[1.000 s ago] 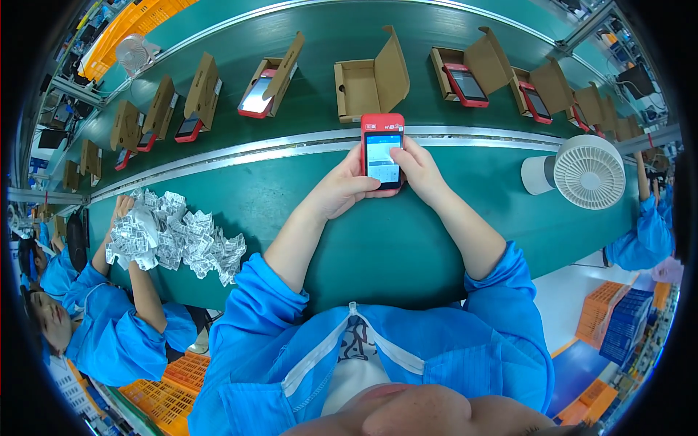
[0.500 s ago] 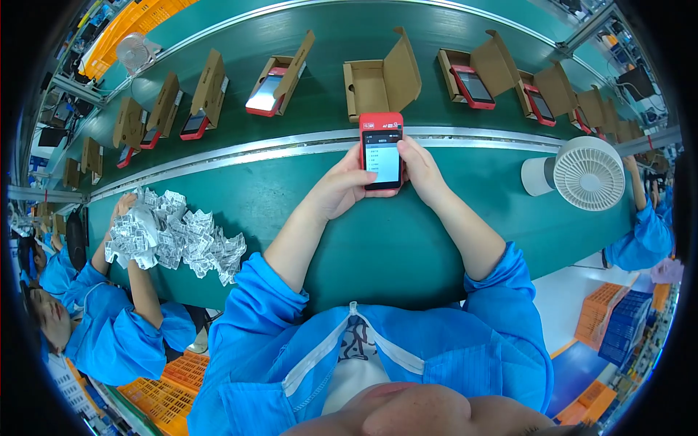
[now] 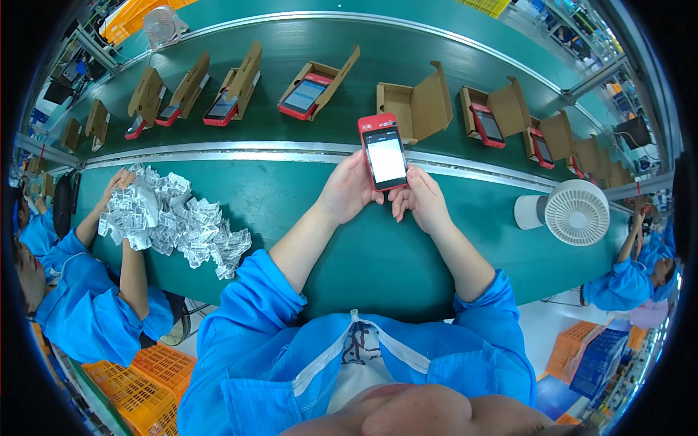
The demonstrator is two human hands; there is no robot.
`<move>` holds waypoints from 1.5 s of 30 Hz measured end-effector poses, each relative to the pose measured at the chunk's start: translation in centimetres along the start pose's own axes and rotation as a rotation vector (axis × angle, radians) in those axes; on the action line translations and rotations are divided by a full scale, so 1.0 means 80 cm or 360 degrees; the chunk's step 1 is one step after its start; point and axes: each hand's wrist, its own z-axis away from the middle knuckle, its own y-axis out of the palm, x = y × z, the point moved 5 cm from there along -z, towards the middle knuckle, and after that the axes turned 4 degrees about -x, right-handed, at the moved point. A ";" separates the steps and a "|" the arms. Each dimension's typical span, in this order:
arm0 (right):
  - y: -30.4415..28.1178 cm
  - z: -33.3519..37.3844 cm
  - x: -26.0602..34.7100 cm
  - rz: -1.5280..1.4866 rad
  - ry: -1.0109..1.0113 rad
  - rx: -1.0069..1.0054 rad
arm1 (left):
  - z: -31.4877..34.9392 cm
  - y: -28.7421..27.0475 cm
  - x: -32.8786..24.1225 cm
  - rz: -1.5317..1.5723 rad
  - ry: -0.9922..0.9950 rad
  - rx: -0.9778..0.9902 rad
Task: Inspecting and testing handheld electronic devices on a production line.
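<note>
A red handheld payment terminal is held over the green bench, tilted a little, its screen mostly white under a dark top bar. My left hand grips its left side, with the fingers passing behind. My right hand holds its lower right corner, thumb at the edge and fingers curled below. Just beyond the terminal, an open cardboard box stands on the green conveyor with no terminal visible in it. Other open boxes hold similar terminals, such as one red terminal to the left and another to the right.
A metal rail divides the bench from the conveyor. Crumpled printed slips lie in a heap at left, where a co-worker's hands touch them. A white fan stands at right. Orange crates sit below left.
The terminal's screen has gone from a list to mostly white. My left thumb has left the screen, and my right hand has slid to the lower corner. The whole view has rotated slightly.
</note>
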 end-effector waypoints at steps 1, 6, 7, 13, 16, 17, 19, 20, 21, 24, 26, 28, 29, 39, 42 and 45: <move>-0.001 -0.001 0.001 0.0021 -0.0004 -0.0006 | 0.003 0.007 -0.002 -0.0021 -0.0030 -0.0084; -0.021 -0.025 0.024 -0.0291 0.0000 -0.0188 | 0.004 0.013 -0.001 -0.0190 -0.0025 -0.0083; -0.031 -0.032 0.030 -0.0278 0.0021 -0.0247 | 0.001 0.012 0.000 -0.0192 -0.0035 -0.0045; -0.085 -0.078 0.030 -0.0396 0.0211 -0.0455 | 0.001 -0.003 0.004 -0.0013 -0.0061 -0.0040; -0.103 -0.098 0.042 -0.0440 0.0196 -0.0576 | 0.004 -0.003 0.002 -0.0015 -0.0061 -0.0085; -0.114 -0.102 0.048 -0.0422 0.0183 -0.0664 | 0.003 -0.002 0.000 -0.0030 -0.0064 -0.0080; -0.135 -0.102 0.059 -0.0412 0.0151 -0.0834 | 0.002 -0.001 -0.003 -0.0044 -0.0060 -0.0081; -0.141 -0.101 0.062 -0.0385 0.0128 -0.0877 | 0.003 0.001 -0.003 -0.0057 -0.0073 -0.0077; -0.146 -0.100 0.064 -0.0356 0.0107 -0.0916 | 0.003 0.002 -0.003 -0.0070 -0.0084 -0.0077; -0.133 -0.089 0.053 -0.0451 0.0086 -0.1001 | 0.005 -0.008 0.001 -0.0028 -0.0071 -0.0044; -0.091 -0.081 0.039 -0.0370 0.0236 -0.0594 | 0.006 -0.003 0.005 -0.0237 -0.0149 0.0075; -0.024 -0.073 0.043 -0.0095 0.0409 -0.0274 | 0.009 0.007 0.008 -0.0564 -0.0256 0.0204; 0.011 -0.075 0.044 -0.0031 0.0518 -0.0074 | 0.012 0.013 0.006 -0.0738 -0.0253 0.0284; 0.146 -0.189 -0.037 -0.0537 0.0685 0.0358 | 0.021 0.014 0.015 -0.0932 -0.0308 0.0388; 0.138 -0.196 -0.041 -0.0910 0.0657 0.0523 | 0.025 0.012 0.014 -0.0939 -0.0242 0.0381; 0.090 -0.201 -0.030 -0.0704 0.0451 0.0123 | 0.021 0.020 0.013 -0.0968 -0.0137 0.0416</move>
